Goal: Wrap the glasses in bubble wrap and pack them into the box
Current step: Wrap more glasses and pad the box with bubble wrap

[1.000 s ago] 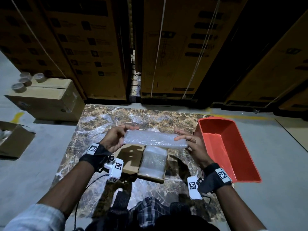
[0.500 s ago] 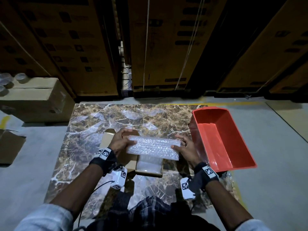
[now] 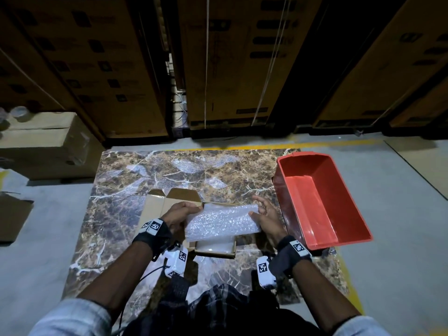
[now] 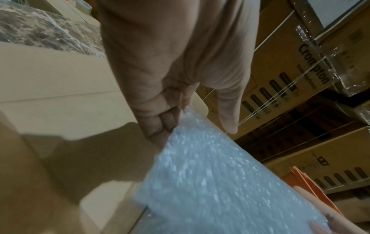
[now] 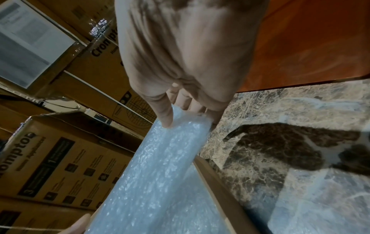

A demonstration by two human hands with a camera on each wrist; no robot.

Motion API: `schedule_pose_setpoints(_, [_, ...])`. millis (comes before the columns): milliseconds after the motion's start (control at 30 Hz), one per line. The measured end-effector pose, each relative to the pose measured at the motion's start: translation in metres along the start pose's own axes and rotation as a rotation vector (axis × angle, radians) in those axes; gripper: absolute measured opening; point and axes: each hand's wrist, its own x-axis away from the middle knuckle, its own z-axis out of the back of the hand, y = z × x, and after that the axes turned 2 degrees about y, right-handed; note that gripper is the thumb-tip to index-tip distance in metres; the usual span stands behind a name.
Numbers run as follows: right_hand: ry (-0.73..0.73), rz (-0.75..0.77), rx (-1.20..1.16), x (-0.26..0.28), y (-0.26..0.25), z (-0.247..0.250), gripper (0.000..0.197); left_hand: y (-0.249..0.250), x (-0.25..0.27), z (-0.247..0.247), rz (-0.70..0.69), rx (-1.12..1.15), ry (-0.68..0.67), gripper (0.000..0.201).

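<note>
Head view: looking steeply down from above the person onto the marble table (image 3: 121, 190), cartons stacked at 12 o'clock.
Left wrist view: sitting very close behind the left hand (image 4: 170, 63), facing along it toward 2 o'clock.
Right wrist view: sitting very close behind the right hand (image 5: 180, 55), facing toward 10 o'clock.
Shared: all three are showing the bubble-wrapped bundle (image 3: 221, 223) (image 4: 210, 182) (image 5: 160, 174).

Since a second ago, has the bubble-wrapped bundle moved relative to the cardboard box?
Yes. The bubble-wrapped bundle, held by the left hand and right hand, has come down toward the cardboard box and now lies across its opening.
</note>
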Motion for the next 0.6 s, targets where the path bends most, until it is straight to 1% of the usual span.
schedule_pose_setpoints(33, [-0.015, -0.005, -0.002, -0.001, -0.001, -0.001, 0.054, 0.001, 0.002, -0.001, 0.001, -0.029, -0.034, 0.02])
schedule_pose_setpoints(67, [-0.034, -0.009, -0.011, -0.003, -0.002, -0.001, 0.055, 0.002, 0.002, 0.0, 0.003, -0.067, -0.074, 0.026])
schedule_pose_setpoints(133, [-0.067, -0.016, -0.036, -0.007, -0.003, -0.003, 0.057, 0.002, 0.004, 0.001, -0.008, -0.134, -0.152, 0.045])
schedule_pose_setpoints(200, [-0.089, -0.02, -0.066, -0.01, -0.005, -0.004, 0.059, 0.002, 0.009, 0.002, -0.017, -0.194, -0.219, 0.049])
schedule_pose_setpoints(300, [-0.108, -0.036, -0.112, -0.013, -0.007, -0.005, 0.054, 0.002, 0.011, 0.002, -0.08, -0.223, -0.233, 0.043])
schedule_pose_setpoints(367, [-0.123, -0.073, -0.131, -0.015, -0.007, -0.006, 0.047, 0.004, 0.011, 0.002, -0.134, -0.23, -0.214, 0.024])
schedule_pose_setpoints(400, [-0.137, -0.1, -0.128, -0.015, -0.008, -0.006, 0.046, 0.005, 0.011, 0.002, -0.14, -0.226, -0.208, 0.013])
schedule_pose_setpoints(433, [-0.147, -0.133, -0.125, -0.014, -0.01, -0.007, 0.047, 0.007, 0.011, 0.002, -0.143, -0.214, -0.205, 0.007])
schedule_pose_setpoints(533, [-0.164, -0.212, -0.154, -0.016, -0.007, -0.006, 0.048, 0.008, 0.014, 0.002, -0.141, -0.217, -0.174, 0.012])
schedule_pose_setpoints(600, [-0.149, -0.236, -0.157, -0.018, -0.005, -0.006, 0.045, 0.006, 0.014, 0.003, -0.147, -0.236, -0.175, 0.009])
